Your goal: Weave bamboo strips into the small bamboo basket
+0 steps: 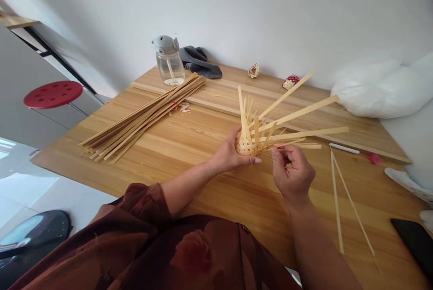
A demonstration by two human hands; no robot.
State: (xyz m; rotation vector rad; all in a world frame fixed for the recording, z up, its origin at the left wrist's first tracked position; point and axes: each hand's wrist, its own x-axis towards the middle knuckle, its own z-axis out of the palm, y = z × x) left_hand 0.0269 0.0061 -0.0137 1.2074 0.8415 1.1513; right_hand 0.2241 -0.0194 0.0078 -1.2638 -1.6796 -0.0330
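Note:
A small woven piece of pale bamboo strips [246,145] is tilted above the table, its long loose ends fanning up and to the right. My left hand [232,152] wraps round its closed, woven end, with the thumb along the near side. To the right, my right hand [293,170] is closed, thumb and forefinger pinched at one of the loose strips [313,146] near the weave. The fingers cover the exact spot where they grip.
Left on the table [203,123] lies a bundle of strips [149,116], near a water bottle [169,64] and grey cloth [199,61]. Two loose strips [336,204], a white pen-like stick [344,148] and a black phone-like object [412,245] lie right. A white plastic bag [379,91] sits behind.

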